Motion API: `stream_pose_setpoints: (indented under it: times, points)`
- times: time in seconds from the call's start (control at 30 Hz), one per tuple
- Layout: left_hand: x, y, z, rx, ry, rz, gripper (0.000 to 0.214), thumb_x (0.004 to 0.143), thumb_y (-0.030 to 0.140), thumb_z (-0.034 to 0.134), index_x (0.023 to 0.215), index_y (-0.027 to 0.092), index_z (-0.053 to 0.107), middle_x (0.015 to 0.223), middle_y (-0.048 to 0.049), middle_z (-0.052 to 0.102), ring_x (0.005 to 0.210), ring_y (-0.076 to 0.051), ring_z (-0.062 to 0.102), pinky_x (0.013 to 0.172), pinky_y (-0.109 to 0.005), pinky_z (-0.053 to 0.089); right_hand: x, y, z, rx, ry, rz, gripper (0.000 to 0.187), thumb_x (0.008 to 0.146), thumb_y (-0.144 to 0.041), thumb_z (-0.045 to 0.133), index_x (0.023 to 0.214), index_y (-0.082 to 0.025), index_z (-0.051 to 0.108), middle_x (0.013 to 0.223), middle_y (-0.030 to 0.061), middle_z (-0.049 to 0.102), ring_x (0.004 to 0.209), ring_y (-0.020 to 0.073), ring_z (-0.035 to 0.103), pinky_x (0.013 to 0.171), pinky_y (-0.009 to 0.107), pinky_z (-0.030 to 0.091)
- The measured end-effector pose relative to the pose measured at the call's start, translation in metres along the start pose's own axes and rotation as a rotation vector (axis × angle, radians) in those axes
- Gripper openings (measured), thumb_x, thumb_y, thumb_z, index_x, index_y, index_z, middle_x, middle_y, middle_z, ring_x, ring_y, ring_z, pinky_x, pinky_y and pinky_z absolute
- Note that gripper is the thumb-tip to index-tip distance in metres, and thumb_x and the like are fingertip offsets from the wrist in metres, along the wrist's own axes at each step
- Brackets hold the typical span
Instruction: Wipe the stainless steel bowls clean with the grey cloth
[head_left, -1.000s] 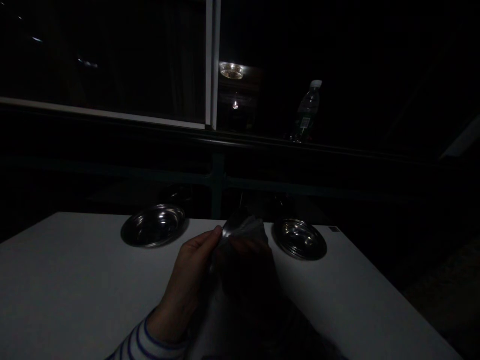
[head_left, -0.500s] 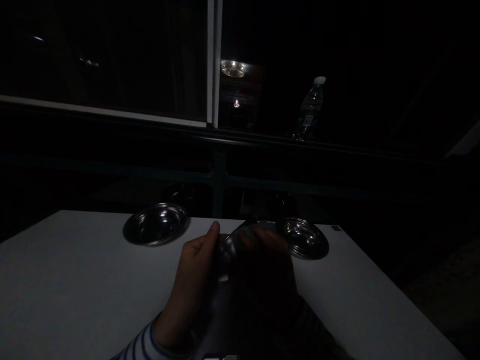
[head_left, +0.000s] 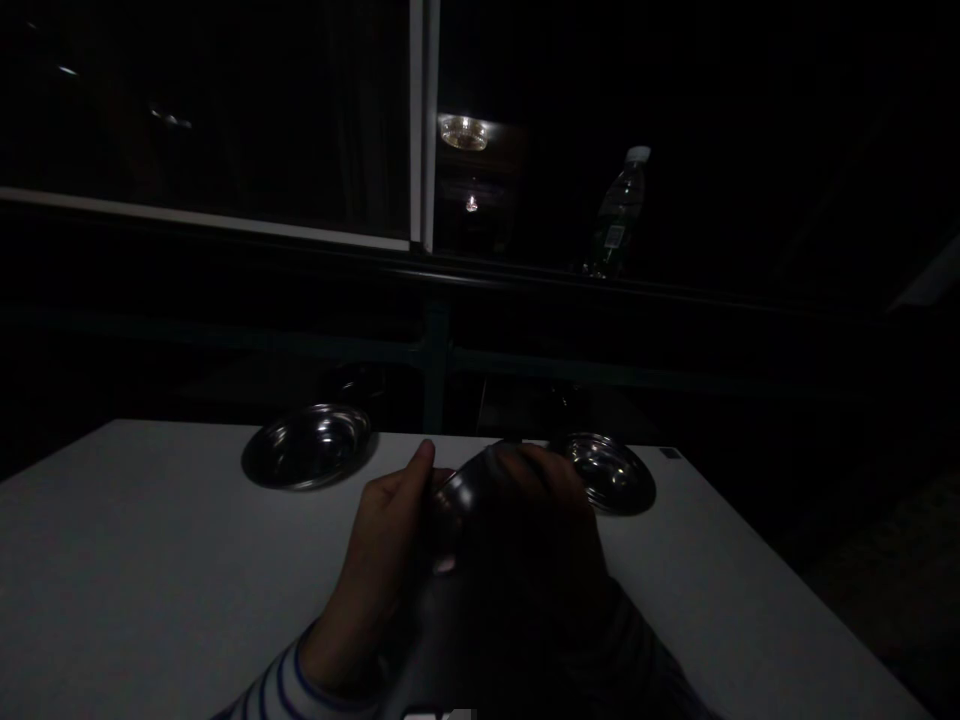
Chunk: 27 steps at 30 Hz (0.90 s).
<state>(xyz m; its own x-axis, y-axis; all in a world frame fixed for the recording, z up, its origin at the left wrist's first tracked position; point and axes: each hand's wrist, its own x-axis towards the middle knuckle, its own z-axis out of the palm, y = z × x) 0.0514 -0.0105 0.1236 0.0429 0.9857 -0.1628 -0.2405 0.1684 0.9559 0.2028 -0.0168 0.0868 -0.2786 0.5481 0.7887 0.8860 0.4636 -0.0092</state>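
The scene is very dark. My left hand [head_left: 382,560], in a striped sleeve, is closed round a small shiny metal object [head_left: 450,495] held over the white table [head_left: 150,560]. My right hand [head_left: 547,520] lies in deep shadow just to its right, fingers curled over the same object, with what may be a cloth under them; I cannot make that out. Two steel dishes sit on the table's far edge: one [head_left: 307,458] to the left of my hands, one [head_left: 611,472] right behind my right hand.
A plastic water bottle [head_left: 619,212] stands on a dark ledge behind the table. A white window frame [head_left: 420,130] and a reflected ceiling lamp [head_left: 463,132] show above. The table's right edge drops away into darkness.
A pale cloth that showed between my hands a second ago is now hidden. My right hand has moved up and over the shiny object; my left hand has stayed nearly still.
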Motion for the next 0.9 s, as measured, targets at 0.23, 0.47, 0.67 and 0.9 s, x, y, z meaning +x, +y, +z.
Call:
stream_pose_setpoints:
  times: [0.23, 0.47, 0.67, 0.9]
  points:
    - [0.005, -0.002, -0.002, -0.080, -0.011, -0.012, 0.037, 0.070, 0.048, 0.062, 0.057, 0.014, 0.064, 0.047, 0.0010, 0.056, 0.044, -0.009, 0.048, 0.047, -0.019, 0.038, -0.006, -0.021, 0.009, 0.034, -0.033, -0.155, 0.037, 0.086, -0.026, 0.048, 0.121, -0.015, 0.047, 0.109, 0.0083, 0.057, 0.100, 0.0230, 0.049, 0.086, 0.041, 0.038]
    - [0.004, -0.004, -0.003, -0.149, -0.109, -0.045, 0.021, 0.062, 0.032, 0.072, 0.069, 0.013, 0.066, 0.054, 0.0013, 0.060, 0.050, -0.011, 0.054, 0.049, -0.020, 0.039, 0.003, -0.006, -0.002, 0.033, -0.031, -0.077, 0.037, 0.087, -0.035, 0.044, 0.118, -0.015, 0.048, 0.111, 0.0119, 0.055, 0.100, 0.0245, 0.048, 0.080, 0.040, 0.040]
    - [0.004, -0.002, -0.005, -0.207, -0.079, -0.048, 0.020, 0.068, 0.033, 0.067, 0.065, 0.014, 0.065, 0.054, 0.0009, 0.061, 0.049, -0.011, 0.055, 0.048, -0.020, 0.041, 0.012, -0.019, -0.005, 0.108, -0.205, -0.060, 0.016, 0.082, -0.031, 0.051, 0.094, -0.022, 0.056, 0.083, 0.0017, 0.058, 0.072, 0.0173, 0.051, 0.067, 0.035, 0.039]
    - [0.003, -0.001, -0.006, -0.228, -0.077, -0.049, 0.022, 0.068, 0.035, 0.068, 0.066, 0.013, 0.064, 0.054, 0.0004, 0.061, 0.047, -0.010, 0.053, 0.046, -0.019, 0.040, -0.001, -0.006, 0.004, -0.006, 0.079, -0.064, 0.041, 0.086, -0.032, 0.046, 0.121, -0.011, 0.044, 0.115, 0.0156, 0.052, 0.107, 0.0267, 0.046, 0.085, 0.043, 0.039]
